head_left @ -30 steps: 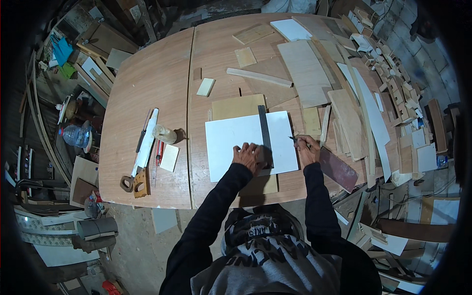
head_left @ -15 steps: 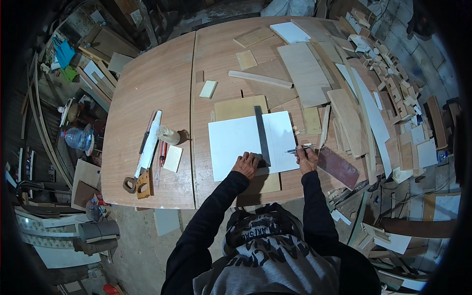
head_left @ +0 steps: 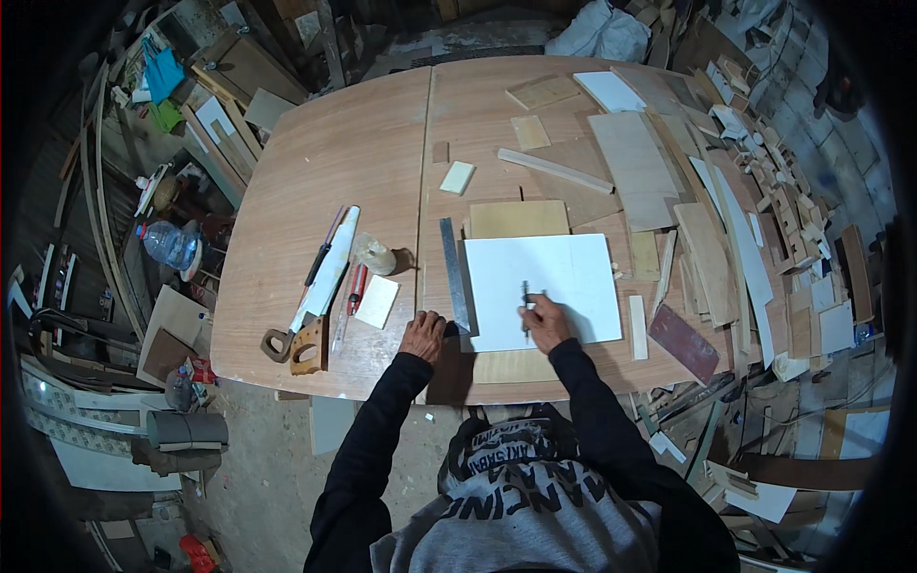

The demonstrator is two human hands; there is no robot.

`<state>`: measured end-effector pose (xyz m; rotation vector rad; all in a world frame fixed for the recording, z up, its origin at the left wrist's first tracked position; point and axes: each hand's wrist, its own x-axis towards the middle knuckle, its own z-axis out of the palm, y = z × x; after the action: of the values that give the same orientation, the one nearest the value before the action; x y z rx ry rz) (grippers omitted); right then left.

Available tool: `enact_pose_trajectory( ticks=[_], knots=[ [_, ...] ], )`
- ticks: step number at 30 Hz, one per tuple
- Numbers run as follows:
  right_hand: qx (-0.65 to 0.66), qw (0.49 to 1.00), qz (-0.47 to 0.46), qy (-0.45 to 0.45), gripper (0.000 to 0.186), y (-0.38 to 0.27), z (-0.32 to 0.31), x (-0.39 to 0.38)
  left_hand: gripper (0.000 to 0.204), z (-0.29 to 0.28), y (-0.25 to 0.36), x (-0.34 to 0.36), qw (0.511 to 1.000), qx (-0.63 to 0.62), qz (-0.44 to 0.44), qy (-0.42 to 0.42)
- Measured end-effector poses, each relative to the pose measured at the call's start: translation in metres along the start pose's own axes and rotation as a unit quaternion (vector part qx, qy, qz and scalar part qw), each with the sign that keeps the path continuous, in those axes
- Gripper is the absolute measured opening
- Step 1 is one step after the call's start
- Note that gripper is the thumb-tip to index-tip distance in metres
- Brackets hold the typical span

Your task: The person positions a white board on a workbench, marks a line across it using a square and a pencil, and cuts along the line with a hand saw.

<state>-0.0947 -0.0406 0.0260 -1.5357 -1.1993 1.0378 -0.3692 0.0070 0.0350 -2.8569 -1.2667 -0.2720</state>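
A white rectangular board (head_left: pixel 564 258) lies near the table's front edge, on top of a tan wooden piece (head_left: pixel 516 218). Along the board's left side runs a flat dark steel ruler (head_left: pixel 453 267). My left hand (head_left: pixel 421 337) is closed at the ruler's near end, fingers curled around a dark part there that is partly in shadow. Over the board's lower middle is my right hand (head_left: pixel 546 323), pinching a slim metal marking tool (head_left: pixel 525 298) with a short crosspiece; its exact kind is too small to make out.
Left of the board lie a handsaw (head_left: pixel 309 342), a red-handled knife (head_left: pixel 357 288), a cream block (head_left: pixel 377 302) and a cloudy jar (head_left: pixel 373 255). Wood offcuts (head_left: pixel 630 172) and a dark red panel (head_left: pixel 683 344) crowd the right side. A white strip (head_left: pixel 638 327) lies beside the board.
The ruler has moved left from across the white board to its left side, along with my left hand. My right hand has come in from the board's right edge, still holding the marking tool.
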Motion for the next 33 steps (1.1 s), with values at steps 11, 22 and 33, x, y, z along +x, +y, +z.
enact_pose_trajectory(
  ticks=[11,22,33],
  knots=[
    [-0.383,0.915,0.089,-0.091,0.027,-0.074,0.144,0.035,0.022,0.027,-0.068,-0.025,0.997,0.008,-0.028,-0.071],
    [-0.414,0.895,0.153,-0.065,0.035,-0.050,0.194,0.058,0.041,0.002,-0.070,-0.031,0.984,0.022,-0.037,-0.176],
    [-0.292,0.941,-0.014,0.171,0.036,-0.053,0.094,-0.011,0.043,0.021,-0.058,-0.038,0.991,-0.081,-0.095,-0.045]
  ],
)
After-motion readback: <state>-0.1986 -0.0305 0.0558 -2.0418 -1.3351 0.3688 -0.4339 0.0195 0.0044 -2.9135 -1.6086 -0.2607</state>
